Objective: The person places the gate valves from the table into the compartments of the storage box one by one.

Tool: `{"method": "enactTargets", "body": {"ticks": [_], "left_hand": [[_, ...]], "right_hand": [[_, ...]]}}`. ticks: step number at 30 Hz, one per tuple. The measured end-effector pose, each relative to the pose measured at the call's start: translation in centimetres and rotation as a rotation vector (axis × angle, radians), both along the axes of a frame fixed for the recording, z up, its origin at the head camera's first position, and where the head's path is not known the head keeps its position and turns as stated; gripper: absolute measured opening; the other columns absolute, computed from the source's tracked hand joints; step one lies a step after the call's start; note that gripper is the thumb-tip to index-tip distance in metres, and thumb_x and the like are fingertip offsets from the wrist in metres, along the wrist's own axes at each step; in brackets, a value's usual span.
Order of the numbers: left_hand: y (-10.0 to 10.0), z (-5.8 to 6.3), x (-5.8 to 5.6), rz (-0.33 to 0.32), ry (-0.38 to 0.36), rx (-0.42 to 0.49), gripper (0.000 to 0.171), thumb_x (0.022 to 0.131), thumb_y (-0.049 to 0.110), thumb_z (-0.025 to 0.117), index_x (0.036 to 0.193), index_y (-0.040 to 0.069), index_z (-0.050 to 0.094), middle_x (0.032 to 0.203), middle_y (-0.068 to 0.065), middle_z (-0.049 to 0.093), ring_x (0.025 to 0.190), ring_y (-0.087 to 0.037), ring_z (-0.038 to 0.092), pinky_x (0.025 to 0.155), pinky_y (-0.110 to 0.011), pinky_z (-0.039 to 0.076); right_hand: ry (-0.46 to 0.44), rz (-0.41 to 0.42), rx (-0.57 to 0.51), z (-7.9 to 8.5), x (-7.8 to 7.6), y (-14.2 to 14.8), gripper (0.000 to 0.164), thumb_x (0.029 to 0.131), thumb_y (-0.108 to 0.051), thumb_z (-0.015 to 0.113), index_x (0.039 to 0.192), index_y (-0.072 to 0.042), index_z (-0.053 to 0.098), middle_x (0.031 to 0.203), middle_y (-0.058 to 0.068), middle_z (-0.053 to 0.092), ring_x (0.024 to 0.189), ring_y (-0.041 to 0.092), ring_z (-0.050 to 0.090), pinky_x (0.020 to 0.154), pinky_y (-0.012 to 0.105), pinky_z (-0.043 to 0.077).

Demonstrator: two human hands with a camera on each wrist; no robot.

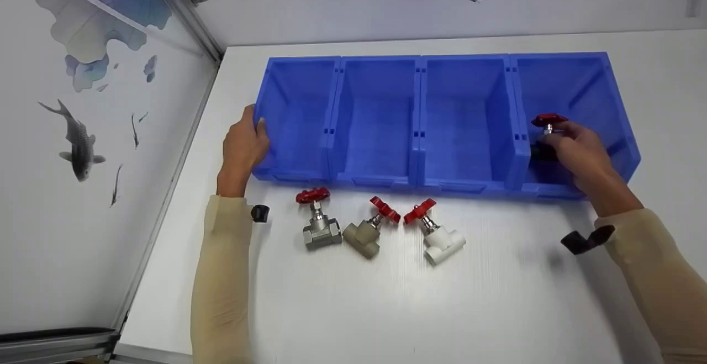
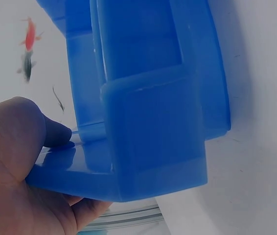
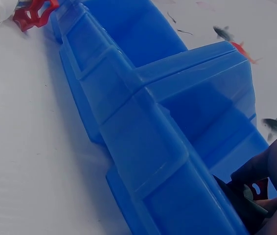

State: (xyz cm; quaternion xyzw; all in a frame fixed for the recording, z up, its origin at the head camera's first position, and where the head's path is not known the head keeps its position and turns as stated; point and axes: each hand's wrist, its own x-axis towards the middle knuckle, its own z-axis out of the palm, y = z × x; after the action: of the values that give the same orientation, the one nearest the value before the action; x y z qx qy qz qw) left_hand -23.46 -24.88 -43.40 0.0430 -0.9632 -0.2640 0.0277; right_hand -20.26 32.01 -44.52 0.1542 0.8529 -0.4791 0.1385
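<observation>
Sleeved arms [image 1: 222, 275] outstretched, right fingers [image 1: 570, 128] gripping valve [image 1: 548, 129]

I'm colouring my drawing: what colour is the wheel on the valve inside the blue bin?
The wheel is red; it shows best in the head view.

Personal Wear, Matched Pair

Left sleeve [image 1: 223, 275]: beige, long, close-fitting, faintly creased. Left wrist fitting [image 1: 260, 213]: small, black, blocky in outline. Right sleeve [image 1: 654, 275]: matching beige, long, close-fitting. Right wrist fitting [image 1: 575, 243]: black, bent in outline. Left hand [image 1: 243, 146], right hand [image 1: 586, 157]: bare.
</observation>
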Motion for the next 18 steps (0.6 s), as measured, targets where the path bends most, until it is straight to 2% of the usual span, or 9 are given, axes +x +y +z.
{"method": "enactTargets", "body": {"ticks": [5,10,18], "left_hand": [[0.0,-0.01,-0.03,-0.006,0.002,0.004,0.049,0.106,0.021,0.037,0.149,-0.001,0.035,0.137,-0.031,0.053,0.121,-0.048,0.056,0.101,-0.057,0.043],[-0.05,-0.09,-0.16,-0.009,0.0,0.007,0.049,0.106,0.021,0.037,0.15,-0.001,0.035,0.137,-0.031,0.054,0.121,-0.047,0.056,0.101,-0.056,0.043],[-0.13,-0.06,-0.25,-0.009,-0.002,0.008,0.048,0.106,0.021,0.037,0.149,-0.001,0.035,0.138,-0.031,0.053,0.122,-0.047,0.056,0.101,-0.056,0.043]], "right_hand": [[-0.021,-0.009,-0.022,-0.02,-0.17,0.14,0.067,0.101,-0.044,0.049,0.152,-0.004,0.033,0.153,0.024,0.031,0.131,0.039,0.032,0.107,0.055,0.026],[-0.029,-0.016,-0.021,-0.28,-0.41,0.26,0.068,0.1,-0.045,0.05,0.153,-0.005,0.033,0.152,0.023,0.031,0.131,0.038,0.032,0.108,0.055,0.026],[-0.021,0.007,0.008,-0.53,-0.55,0.27,0.068,0.1,-0.045,0.05,0.152,-0.004,0.034,0.146,0.021,0.036,0.124,0.034,0.036,0.101,0.049,0.032]]}}
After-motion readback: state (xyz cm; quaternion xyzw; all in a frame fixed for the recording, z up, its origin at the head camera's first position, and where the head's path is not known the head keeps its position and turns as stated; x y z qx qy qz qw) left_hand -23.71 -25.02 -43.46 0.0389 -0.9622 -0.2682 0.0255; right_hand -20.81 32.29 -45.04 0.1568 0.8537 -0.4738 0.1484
